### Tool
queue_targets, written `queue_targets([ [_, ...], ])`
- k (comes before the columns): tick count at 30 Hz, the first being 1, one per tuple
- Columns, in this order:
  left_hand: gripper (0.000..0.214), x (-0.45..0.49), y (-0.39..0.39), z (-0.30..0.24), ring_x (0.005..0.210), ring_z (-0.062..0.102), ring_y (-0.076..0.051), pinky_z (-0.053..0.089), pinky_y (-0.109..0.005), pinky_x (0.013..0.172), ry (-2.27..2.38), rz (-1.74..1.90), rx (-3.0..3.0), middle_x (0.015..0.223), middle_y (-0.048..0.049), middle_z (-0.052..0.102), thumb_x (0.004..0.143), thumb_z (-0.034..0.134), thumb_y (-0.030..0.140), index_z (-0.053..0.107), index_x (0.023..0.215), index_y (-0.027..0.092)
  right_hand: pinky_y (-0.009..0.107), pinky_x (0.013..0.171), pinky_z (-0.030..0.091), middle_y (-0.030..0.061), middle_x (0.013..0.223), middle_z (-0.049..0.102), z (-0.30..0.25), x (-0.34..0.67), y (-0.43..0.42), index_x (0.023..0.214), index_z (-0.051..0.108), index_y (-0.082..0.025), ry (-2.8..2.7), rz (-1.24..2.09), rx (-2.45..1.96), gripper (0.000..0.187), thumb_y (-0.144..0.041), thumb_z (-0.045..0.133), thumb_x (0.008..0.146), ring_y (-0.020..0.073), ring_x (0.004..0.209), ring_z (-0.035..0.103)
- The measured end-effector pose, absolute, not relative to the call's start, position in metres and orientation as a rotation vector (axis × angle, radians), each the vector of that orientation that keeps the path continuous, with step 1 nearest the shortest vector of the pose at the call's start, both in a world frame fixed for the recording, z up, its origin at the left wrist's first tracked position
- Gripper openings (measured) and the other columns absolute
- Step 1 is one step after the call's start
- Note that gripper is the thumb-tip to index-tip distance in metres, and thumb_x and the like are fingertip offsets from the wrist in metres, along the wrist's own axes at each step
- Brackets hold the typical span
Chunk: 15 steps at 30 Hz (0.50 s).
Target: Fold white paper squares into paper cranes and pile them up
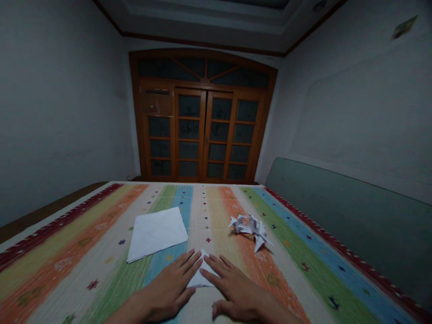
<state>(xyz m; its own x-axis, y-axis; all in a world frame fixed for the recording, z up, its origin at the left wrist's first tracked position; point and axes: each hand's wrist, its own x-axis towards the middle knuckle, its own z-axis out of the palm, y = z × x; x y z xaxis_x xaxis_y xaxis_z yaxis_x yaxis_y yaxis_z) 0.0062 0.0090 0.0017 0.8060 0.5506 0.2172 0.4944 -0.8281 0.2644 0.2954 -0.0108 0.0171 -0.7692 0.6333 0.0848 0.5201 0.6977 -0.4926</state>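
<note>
A small white sheet of paper [201,278], folded into a triangle, lies on the striped cloth near the front edge. My left hand [172,285] lies flat on its left side, fingers stretched out. My right hand [232,288] presses flat on its right side, fingers spread. The fingertips of both hands nearly meet at the paper's point. Much of the paper is hidden under my hands.
A stack of white paper sheets [155,232] lies to the left behind my hands. Several folded white paper figures [251,228] sit to the right on the striped cloth [101,256]. A green padded edge [337,216] runs along the right. Wooden glazed doors [202,135] stand at the back.
</note>
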Motion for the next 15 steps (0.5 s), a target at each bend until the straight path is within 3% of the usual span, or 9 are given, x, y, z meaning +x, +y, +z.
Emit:
queue_targets([
  [8,0.063,-0.012,0.007,0.005,0.154,0.029,-0.032,0.032,-0.057,0.123,0.908,0.374,2.736,0.17,0.0009,0.025,0.111,0.044,0.034,0.011,0.164,0.04,0.06,0.126,0.018,0.0086,0.167,0.028,0.032,0.299,-0.009,0.155,0.043,-0.036,-2.636,0.723,-0.999,0.058,-0.052,0.059,0.101,0.0339,0.156,0.024],
  [12,0.058,-0.022,0.008,0.014,0.15,0.04,-0.031,0.037,-0.054,0.121,0.898,0.451,2.708,0.163,0.0027,0.042,0.108,0.05,0.031,0.029,0.161,0.041,0.06,0.124,0.028,0.0091,0.161,0.042,0.036,0.302,-0.009,0.147,0.057,-0.031,-2.59,0.699,-1.063,0.044,-0.032,0.058,0.103,0.0342,0.153,0.033],
  [15,0.046,-0.026,0.01,0.018,0.144,0.049,-0.032,0.043,-0.053,0.118,0.89,0.477,2.694,0.152,0.0019,0.058,0.105,0.055,0.032,0.052,0.15,0.039,0.058,0.119,0.037,0.0117,0.151,0.057,0.026,0.306,-0.004,0.133,0.071,-0.025,-2.517,0.661,-1.037,0.037,-0.022,0.062,0.097,0.0347,0.146,0.045],
])
